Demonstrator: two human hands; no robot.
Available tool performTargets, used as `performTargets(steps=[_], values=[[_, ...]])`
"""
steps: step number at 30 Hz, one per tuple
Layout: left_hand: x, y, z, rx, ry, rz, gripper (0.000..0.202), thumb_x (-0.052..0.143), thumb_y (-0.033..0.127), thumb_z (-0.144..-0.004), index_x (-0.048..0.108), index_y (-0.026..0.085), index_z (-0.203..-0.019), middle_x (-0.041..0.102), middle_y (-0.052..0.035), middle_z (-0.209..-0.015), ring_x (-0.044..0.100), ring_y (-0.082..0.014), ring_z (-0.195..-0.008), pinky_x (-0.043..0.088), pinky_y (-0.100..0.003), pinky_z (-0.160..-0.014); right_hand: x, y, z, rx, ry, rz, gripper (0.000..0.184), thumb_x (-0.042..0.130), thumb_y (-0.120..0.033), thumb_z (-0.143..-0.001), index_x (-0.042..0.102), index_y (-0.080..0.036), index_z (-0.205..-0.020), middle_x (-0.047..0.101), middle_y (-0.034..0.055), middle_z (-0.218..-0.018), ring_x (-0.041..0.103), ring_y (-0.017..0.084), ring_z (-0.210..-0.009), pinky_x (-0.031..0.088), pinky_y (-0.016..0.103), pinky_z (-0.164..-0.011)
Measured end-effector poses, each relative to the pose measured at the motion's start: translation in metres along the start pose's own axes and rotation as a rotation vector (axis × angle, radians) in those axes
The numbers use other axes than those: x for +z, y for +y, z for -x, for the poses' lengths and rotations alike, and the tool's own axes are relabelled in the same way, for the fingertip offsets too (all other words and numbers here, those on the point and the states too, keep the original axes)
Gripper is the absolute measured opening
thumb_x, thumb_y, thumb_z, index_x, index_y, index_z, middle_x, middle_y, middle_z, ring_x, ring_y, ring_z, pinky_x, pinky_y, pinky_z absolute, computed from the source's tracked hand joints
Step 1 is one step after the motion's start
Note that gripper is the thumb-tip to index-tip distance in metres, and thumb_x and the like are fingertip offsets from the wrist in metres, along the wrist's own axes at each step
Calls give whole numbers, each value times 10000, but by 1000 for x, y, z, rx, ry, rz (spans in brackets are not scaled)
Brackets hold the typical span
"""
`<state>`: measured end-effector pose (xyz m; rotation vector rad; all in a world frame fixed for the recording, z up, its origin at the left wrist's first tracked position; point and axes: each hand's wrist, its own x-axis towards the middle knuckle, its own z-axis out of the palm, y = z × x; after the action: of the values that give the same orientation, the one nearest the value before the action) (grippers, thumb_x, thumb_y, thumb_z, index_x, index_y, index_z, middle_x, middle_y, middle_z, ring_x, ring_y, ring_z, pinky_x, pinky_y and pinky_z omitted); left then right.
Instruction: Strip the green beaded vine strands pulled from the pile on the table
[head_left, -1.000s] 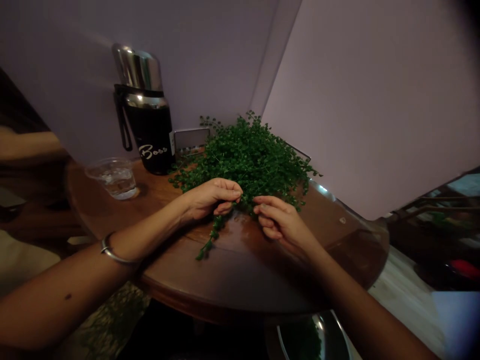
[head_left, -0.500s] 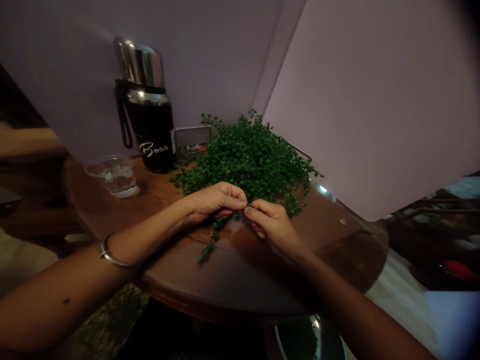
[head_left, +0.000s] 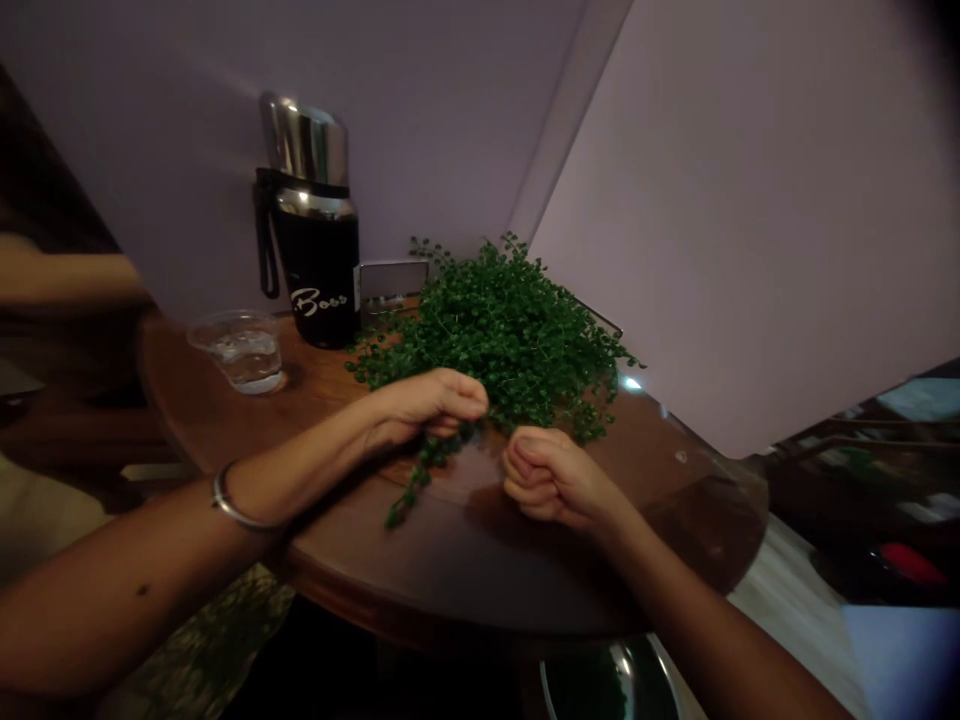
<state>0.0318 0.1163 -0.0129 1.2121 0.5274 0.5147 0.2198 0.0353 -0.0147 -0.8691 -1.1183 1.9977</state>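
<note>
My left hand (head_left: 435, 402) is closed in a pinch on a thin leafy green sprig (head_left: 421, 472). The sprig's leafy end trails toward the table's front, below the hand. To its right, my right hand (head_left: 551, 475) is curled with thumb against fingers, just above the tabletop. Anything inside those fingers is hidden. Behind both hands rises a bushy heap of small round-leaved greens (head_left: 510, 330), on the round wooden table (head_left: 457, 570).
A black and steel flask (head_left: 319, 250) stands by the wall, with a clear plastic cup of water (head_left: 251, 355) beside it. Below the table's front edge is a shiny metal bowl (head_left: 628, 672) with green inside. A mirror-like panel at left shows a forearm (head_left: 71, 278).
My hands were touching at the fingertips and are now apart. The right hand has moved down and slightly right, its fingers curling tighter. The left hand keeps its pinch on the sprig.
</note>
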Motion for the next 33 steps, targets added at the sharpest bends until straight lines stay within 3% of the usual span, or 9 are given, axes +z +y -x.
performTargets(steps=[3, 7, 11, 15, 20, 24, 28, 33], values=[[-11, 3, -4, 146, 145, 117, 148, 599, 182, -700, 482, 144, -618, 273, 85, -373, 200, -34, -313, 160, -167, -340, -7, -3, 3, -62, 92, -81, 306, 568, -277, -762, 408, -145, -537, 223, -85, -464, 166, 12, -368, 98, 98, -309], [-8, 1, -9, 163, 1, 170, 113, 519, 216, -770, 515, 134, -693, 387, 40, -408, 300, -65, -336, 251, -191, -357, -13, -3, -3, -64, 266, -171, 103, 596, -211, -718, 530, -132, -715, 334, -62, -560, 229, 2, -397, 94, 80, -317], [-3, -3, -8, 180, -9, 199, 84, 519, 198, -765, 539, 117, -766, 449, 17, -458, 379, -80, -393, 315, -200, -405, -7, -3, -7, -121, 302, -110, 191, 630, -156, -665, 554, -130, -838, 463, -18, -710, 273, -9, -432, 111, 87, -331], [0, -3, -5, 148, -18, 162, 147, 569, 140, -706, 546, 114, -849, 490, 15, -503, 433, -82, -444, 349, -191, -446, 7, -2, -14, -161, 377, 86, 236, 633, -307, -724, 541, -147, -869, 465, -25, -691, 274, -5, -417, 104, 107, -329], [6, -5, -6, 181, -14, 44, 177, 581, 134, -669, 545, 110, -841, 505, 19, -527, 443, -74, -421, 335, -182, -418, 16, 1, -32, -229, 384, 270, 279, 633, -396, -709, 495, -155, -740, 422, -62, -598, 248, 0, -382, 114, 130, -314], [7, -6, -6, 187, 29, -19, 166, 543, 93, -646, 535, 121, -809, 473, 42, -495, 405, -56, -367, 286, -173, -382, 12, 6, -38, -284, 439, 427, 251, 604, -383, -719, 492, -161, -687, 341, -92, -471, 243, 19, -352, 161, 151, -314], [8, -5, -6, 162, 77, -22, 176, 504, 56, -611, 528, 136, -766, 423, 64, -427, 318, -40, -326, 220, -167, -353, 12, 8, -35, -263, 400, 552, 201, 541, -334, -745, 488, -163, -653, 383, -72, -491, 297, 30, -369, 207, 156, -329], [17, -6, -6, 119, 146, 5, 146, 508, 45, -570, 497, 150, -671, 360, 81, -366, 262, -33, -306, 163, -163, -343, 12, 6, -35, -175, 300, 472, 174, 490, -245, -733, 428, -165, -591, 339, -74, -489, 248, 27, -373, 155, 152, -333]])
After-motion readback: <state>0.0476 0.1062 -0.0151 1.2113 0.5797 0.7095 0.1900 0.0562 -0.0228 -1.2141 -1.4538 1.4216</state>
